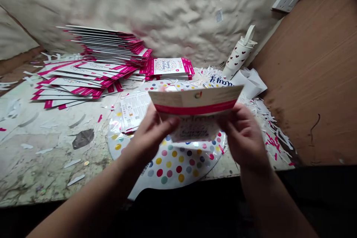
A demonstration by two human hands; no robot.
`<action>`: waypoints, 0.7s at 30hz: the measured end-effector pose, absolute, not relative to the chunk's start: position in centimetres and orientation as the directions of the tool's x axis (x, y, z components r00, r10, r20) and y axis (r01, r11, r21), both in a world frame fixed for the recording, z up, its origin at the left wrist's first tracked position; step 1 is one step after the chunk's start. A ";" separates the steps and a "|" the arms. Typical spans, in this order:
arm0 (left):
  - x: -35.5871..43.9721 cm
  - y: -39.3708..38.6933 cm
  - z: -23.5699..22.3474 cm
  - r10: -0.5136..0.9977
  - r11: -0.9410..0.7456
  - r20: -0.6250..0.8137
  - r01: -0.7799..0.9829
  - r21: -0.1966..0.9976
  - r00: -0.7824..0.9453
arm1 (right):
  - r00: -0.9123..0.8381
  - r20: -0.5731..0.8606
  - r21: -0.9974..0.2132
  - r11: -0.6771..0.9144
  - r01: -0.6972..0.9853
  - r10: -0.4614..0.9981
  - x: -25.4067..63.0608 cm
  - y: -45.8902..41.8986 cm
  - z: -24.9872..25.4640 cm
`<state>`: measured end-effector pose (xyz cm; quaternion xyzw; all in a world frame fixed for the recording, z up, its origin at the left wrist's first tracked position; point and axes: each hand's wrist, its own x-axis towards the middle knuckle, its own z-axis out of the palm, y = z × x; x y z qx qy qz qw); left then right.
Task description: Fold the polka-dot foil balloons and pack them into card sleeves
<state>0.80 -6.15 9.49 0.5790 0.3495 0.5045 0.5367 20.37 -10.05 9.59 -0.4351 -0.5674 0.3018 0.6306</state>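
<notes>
**A:** Both hands are up over the bench, the left hand (pixel 152 134) and right hand (pixel 244 134) apart, gripping either side of the printed card (pixel 195 100), its pink band showing along the top!

**B:** And right beneath them?

**A:** A polka-dot foil balloon (pixel 170 163), its lower edge running out past the front edge of the workbench (pixel 36 163), with a loose leaflet (pixel 135 109) lying on it.

**B:** Any room to move?

**A:** Some on the left, where the stacked cards (pixel 97 59) sit well away from the hands. On the right it's tighter: paper scraps (pixel 267 126) crowd up to the wooden board (pixel 306 70), and a heart-print bottle (pixel 239 52) stands behind the balloon.
</notes>
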 end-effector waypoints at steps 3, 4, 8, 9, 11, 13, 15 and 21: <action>1.4 -6.9 10.1 0.904 -0.110 0.153 -0.129 0.986 0.400 | 0.150 0.353 -0.932 0.360 -0.025 0.924 19.5 -9.2 8.4; 1.4 -7.0 10.3 0.904 -0.119 0.148 -0.096 0.988 0.402 | 0.147 0.359 -0.930 0.366 -0.027 0.922 19.4 -9.1 8.2; -0.5 -6.8 11.1 0.884 -0.388 0.324 0.143 0.911 0.337 | 0.172 0.561 -0.824 0.527 0.208 0.810 20.9 -10.1 8.8; -1.2 -6.6 10.9 0.853 -0.479 0.393 0.215 0.851 0.344 | 0.139 0.622 -0.764 0.558 0.325 0.771 21.4 -10.5 8.9; -2.5 -6.3 9.4 0.775 -0.608 0.451 0.330 0.722 0.442 | -0.052 0.696 -0.581 0.604 0.546 0.716 22.1 -11.5 8.1; -3.6 -6.4 6.7 0.711 -0.662 0.354 0.410 0.627 0.607 | -0.330 0.664 -0.332 0.660 0.674 0.671 22.1 -12.4 6.1; -4.2 -6.9 3.6 0.648 -0.694 0.206 0.458 0.555 0.733 | -0.531 0.542 -0.112 0.683 0.722 0.651 21.5 -13.2 3.4; -3.9 -8.7 -0.4 0.512 -0.799 0.085 0.437 0.413 0.855 | -0.602 0.296 -0.023 0.636 0.771 0.741 19.7 -14.7 -0.1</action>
